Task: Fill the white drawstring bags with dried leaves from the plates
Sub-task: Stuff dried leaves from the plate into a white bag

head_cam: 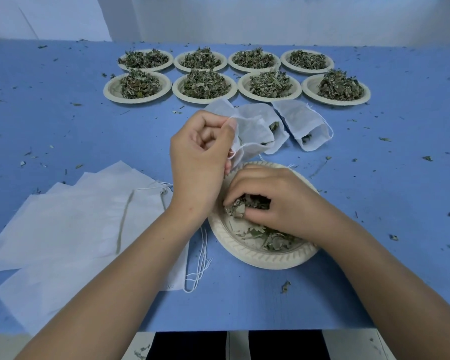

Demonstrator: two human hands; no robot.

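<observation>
My left hand (202,162) pinches the rim of a white drawstring bag (252,132), holding its mouth up just above the near plate (255,255). My right hand (273,201) is down in that plate, fingers curled round a clump of dried leaves (244,203). More loose leaves (268,237) lie on the plate under my wrist. Two other bags with leaves inside lie behind: one (277,131) partly under the held bag, another (304,126) to its right.
Several plates heaped with dried leaves (205,84) stand in two rows at the back of the blue table (63,120). A stack of flat empty bags (76,229) lies at the left, their strings (200,263) trailing beside the near plate. Leaf crumbs are scattered everywhere.
</observation>
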